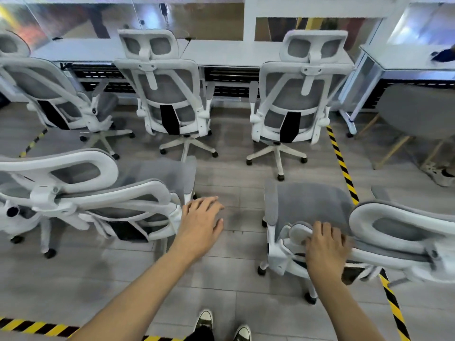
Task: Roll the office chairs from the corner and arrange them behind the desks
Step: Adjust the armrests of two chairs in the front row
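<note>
Two white-framed, grey-mesh office chairs stand close in front of me. The near left chair [98, 193] leans to the left, its seat pointing right. My left hand [200, 223] hovers flat with fingers spread just right of its backrest edge, holding nothing. The near right chair [320, 205] faces left. My right hand [325, 247] rests palm-down on its white armrest, fingers curled over it. Three more chairs stand behind the long white desk [221, 51]: one at far left [56, 94], one in the middle [170, 89] and one at right [295, 92].
Yellow-black tape [342, 166] runs along the floor on the right and across the bottom [37, 327]. A second desk [406, 62] stands at far right with a grey round chair [418, 109]. Another person's shoe [440, 174] shows at the right edge. My sneakers [221, 326] are below.
</note>
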### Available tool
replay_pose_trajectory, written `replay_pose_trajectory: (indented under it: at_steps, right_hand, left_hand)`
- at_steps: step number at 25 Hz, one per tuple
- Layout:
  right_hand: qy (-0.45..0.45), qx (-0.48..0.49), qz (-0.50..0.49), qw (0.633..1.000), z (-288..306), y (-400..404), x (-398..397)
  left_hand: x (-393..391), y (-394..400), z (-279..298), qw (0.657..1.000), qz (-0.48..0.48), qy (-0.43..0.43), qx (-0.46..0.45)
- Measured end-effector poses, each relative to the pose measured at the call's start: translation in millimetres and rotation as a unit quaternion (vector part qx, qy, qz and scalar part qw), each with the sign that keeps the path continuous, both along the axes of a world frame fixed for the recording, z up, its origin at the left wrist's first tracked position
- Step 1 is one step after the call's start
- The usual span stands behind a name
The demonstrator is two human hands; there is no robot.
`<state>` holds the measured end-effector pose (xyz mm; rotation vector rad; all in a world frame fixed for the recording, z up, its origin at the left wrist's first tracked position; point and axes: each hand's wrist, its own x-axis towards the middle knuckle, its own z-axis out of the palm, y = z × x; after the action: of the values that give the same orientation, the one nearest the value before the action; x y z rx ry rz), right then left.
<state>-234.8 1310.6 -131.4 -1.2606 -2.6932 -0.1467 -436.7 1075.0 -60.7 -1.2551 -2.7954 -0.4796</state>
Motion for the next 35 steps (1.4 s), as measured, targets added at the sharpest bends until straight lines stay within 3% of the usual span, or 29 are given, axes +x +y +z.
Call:
replay_pose_trajectory:
  at_steps: [8,14,24,35]
  right_hand:
    - [0.033,0.001,-0.002,0.999,3,15,-65]
    - [0.042,0.023,0.004,0.999,-3,41,-93]
    - [0.001,-0.002,-0.008,1.0,4,56,-118]
    - [0.018,0.002,0.008,1.0,1,46,-96]
  left_hand:
    - [-129,-23,-2,0.991,0.081,0.041,-0.098]
    - [-183,-58,-38,0.949,0.208,-0.024,-0.237]
    - [-171,-75,-50,0.957,0.239,0.009,-0.166]
    - [-169,-80,-47,0.956,0.221,0.011,-0.191]
